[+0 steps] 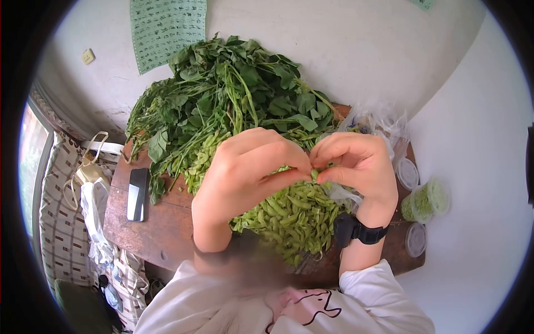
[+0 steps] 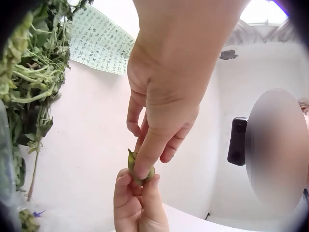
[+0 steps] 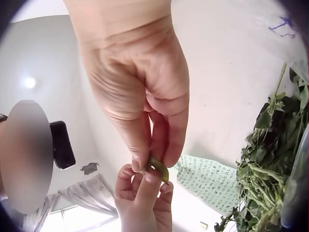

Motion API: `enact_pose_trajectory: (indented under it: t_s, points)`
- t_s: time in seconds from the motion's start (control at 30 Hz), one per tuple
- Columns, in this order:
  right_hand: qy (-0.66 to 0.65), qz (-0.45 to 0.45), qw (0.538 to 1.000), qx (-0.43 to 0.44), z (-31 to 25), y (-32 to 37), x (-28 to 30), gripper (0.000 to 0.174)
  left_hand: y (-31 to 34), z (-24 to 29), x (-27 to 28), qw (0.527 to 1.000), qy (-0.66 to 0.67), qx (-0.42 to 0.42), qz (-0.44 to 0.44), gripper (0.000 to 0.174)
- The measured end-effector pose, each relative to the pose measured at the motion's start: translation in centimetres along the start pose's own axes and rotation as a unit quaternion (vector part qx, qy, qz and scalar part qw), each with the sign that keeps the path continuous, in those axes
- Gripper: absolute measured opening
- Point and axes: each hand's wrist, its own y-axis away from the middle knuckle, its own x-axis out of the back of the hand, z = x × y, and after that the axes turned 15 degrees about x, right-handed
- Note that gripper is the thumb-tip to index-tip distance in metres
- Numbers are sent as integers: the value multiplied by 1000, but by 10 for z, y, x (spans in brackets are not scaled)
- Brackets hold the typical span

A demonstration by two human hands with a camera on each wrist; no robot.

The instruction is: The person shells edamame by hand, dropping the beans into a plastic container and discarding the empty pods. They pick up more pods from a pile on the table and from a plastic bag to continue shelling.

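Note:
Both hands meet above a heap of green pods (image 1: pixel 289 214), pinching one small green pod (image 2: pixel 140 169) between them. In the head view the left hand (image 1: pixel 250 167) comes in from the left, its thumb and forefinger on the pod. From the other side the right hand (image 1: pixel 359 167) pinches the pod's other end with thumb and fingers. The right wrist view shows the pod (image 3: pixel 158 168) curved between the fingertips of the right hand (image 3: pixel 140 92) above and the left hand (image 3: pixel 145 203) below.
Leafy stalks (image 1: pixel 222 89) are piled at the back of the wooden table (image 1: pixel 167 234). A phone (image 1: pixel 137 195) lies at the left. At the right are a tub of green beans (image 1: pixel 423 201), round lids (image 1: pixel 416 239) and clear plastic bags (image 1: pixel 384 122).

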Motion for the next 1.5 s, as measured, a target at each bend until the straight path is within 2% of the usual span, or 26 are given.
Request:
enact_pose_trajectory:
  t_s: [0.13, 0.3, 0.4, 0.53, 0.6, 0.63, 0.7, 0.73, 0.83, 0.9, 0.93, 1.0, 1.07, 1.1, 1.13, 1.17, 1.2, 1.23, 1.27, 1.3, 1.33, 1.37, 1.4, 1.43, 1.47, 1.5]
  points:
    - [-7, 11, 999, -48, 1, 1, 0, 22, 2, 0, -3, 999, 6, 31, 8, 24]
    - [-78, 45, 992, -86, 4, 1, 1, 21, 0, 1, -8, 998, 53, 2, 36, 36]
    - [-84, 51, 988, -120, 3, 0, 0, 22, 2, -1, -10, 998, 48, 5, 41, 28]
    - [-69, 60, 987, -134, 1, -5, -7, 21, 1, -6, -7, 998, 30, 16, 48, 28]
    - [-20, 84, 988, -131, 0, -7, -14, 20, 1, -8, -4, 997, -56, 39, 41, 32]
    - [-20, 84, 988, -131, 2, -7, -16, 20, 1, -9, -3, 997, -56, 39, 41, 32]
    - [32, 104, 989, -97, 8, -6, -17, 19, 3, -10, -3, 992, -62, 108, 23, 29]
    - [33, 106, 989, -97, 9, -5, -15, 19, 2, -11, -3, 992, -62, 107, 21, 29]
    - [143, 114, 976, -118, 15, -6, -7, 19, 2, -14, -5, 989, -56, 138, 3, 26]
    - [285, 9, 949, -134, 22, -7, -5, 21, 3, -19, -4, 968, -162, 189, -27, 24]
    - [287, 14, 948, -134, 28, -5, -4, 21, 3, -22, -5, 969, -161, 186, -31, 24]
    - [450, -120, 885, -15, 38, -3, -5, 26, 3, -26, -6, 966, -201, 161, -9, 22]
    - [469, -125, 874, -12, 37, -4, -7, 23, 2, -22, -6, 966, -199, 164, -10, 23]
    - [356, -18, 933, -45, 33, -9, -12, 23, 1, -22, -7, 971, -156, 182, 7, 24]
    - [232, 88, 966, -75, 31, -12, -15, 23, 1, -21, -7, 973, -113, 201, 25, 25]
    - [139, 165, 975, -60, 34, -12, -16, 41, 1, -22, -8, 973, -105, 205, 32, 25]
    - [142, 168, 974, -57, 35, -10, -15, 41, 1, -22, -7, 974, -104, 200, 29, 25]
    - [-115, 192, 973, -60, 35, -9, -11, 53, 2, -22, -5, 972, -134, 190, 28, 24]
    - [-360, 203, 909, -55, 31, -6, -6, 65, 1, -23, -5, 971, -159, 177, 25, 23]
    - [-437, 225, 867, -79, 21, -6, -16, 80, 2, -24, -5, 969, -164, 183, 16, 21]
    - [-503, 175, 844, -68, 12, -8, -27, 85, 1, -23, -5, 970, -177, 167, 17, 20]
    - [-585, 133, 799, -48, 5, -8, -39, 91, 7, -26, -1, 965, -149, 216, 3, 17]
    - [-616, 155, 767, -89, -10, -10, -56, 86, 8, -30, -4, 957, -120, 264, -16, 15]
    - [-648, 123, 749, -65, -17, -7, -71, 85, -9, -28, -22, 963, -101, 246, -34, 15]
    - [-656, 152, 731, -112, -27, -5, -84, 83, -31, -26, -41, 977, -59, 200, -39, 19]
    - [-681, 179, 691, -162, -53, -4, -92, 82, -20, -55, -17, 986, -14, 157, -45, 23]
